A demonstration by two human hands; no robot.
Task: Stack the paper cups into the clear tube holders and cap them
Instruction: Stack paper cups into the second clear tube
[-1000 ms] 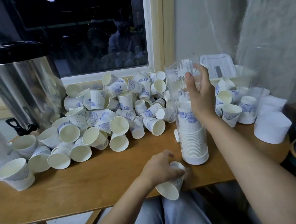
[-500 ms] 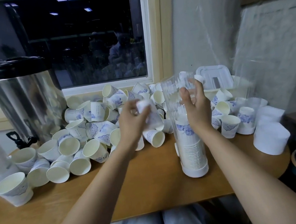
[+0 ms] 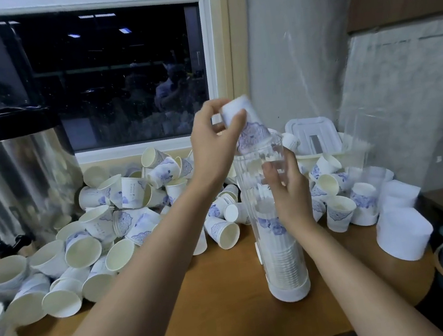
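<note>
Above tube, left hand pinches cup (right hand grips tube).

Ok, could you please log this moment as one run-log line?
left hand: pinches upside-down paper cup at clear tube mouth | right hand: holds tube upright | tube: partly filled, uncapped | table: many loose cups

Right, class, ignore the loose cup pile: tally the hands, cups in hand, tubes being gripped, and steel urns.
hands: 2, left hand and right hand
cup in hand: 1
gripped tube: 1
steel urn: 1
Total: 5
</note>
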